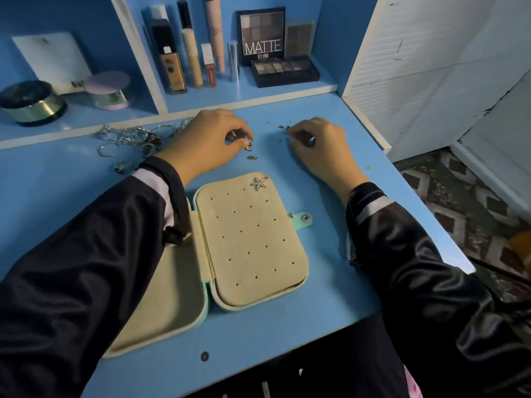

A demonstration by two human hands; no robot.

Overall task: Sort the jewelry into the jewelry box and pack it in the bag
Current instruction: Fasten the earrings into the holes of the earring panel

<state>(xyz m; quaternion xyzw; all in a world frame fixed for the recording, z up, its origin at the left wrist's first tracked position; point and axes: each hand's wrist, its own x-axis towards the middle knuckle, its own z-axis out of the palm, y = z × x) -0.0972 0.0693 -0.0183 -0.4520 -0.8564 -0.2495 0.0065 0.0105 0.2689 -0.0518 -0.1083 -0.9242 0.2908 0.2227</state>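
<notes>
Far left, on the shelf: a dark round jar (31, 103) with a lilac-lidded pot (107, 90) just beside it.

Below them, on the blue table (359, 282), a tangle of silver rings (135, 137) lay along the shelf edge. One ring sat a little apart, nearer the left sleeve.

Left hand (207, 139) was palm down, just right of the rings. Its fingers were curled, and thumb and fingertips pinched a small dangling earring (249, 145) just above the tabletop. A tiny loose piece (252, 158) lay on the table just under it.

Back shelf, centre: upright makeup bottles (184, 61), then a palette marked MATTE (263, 35).

Jewelry box (258, 268) lay open and flat on the table between the two forearms, nearer the person than both hands. Its left half was partly under the left sleeve. The right half showed a beige panel with rows of holes. A starfish earring (259, 183) was pinned at the panel's top edge. A mint snap tab (305, 218) stuck out on the right side.

Right hand (319, 142) was palm down, with fingers curled to the table. Something dark showed among the fingers; I could not tell whether it was gripped. Small jewelry bits (283, 127) lay at its fingertips.
</notes>
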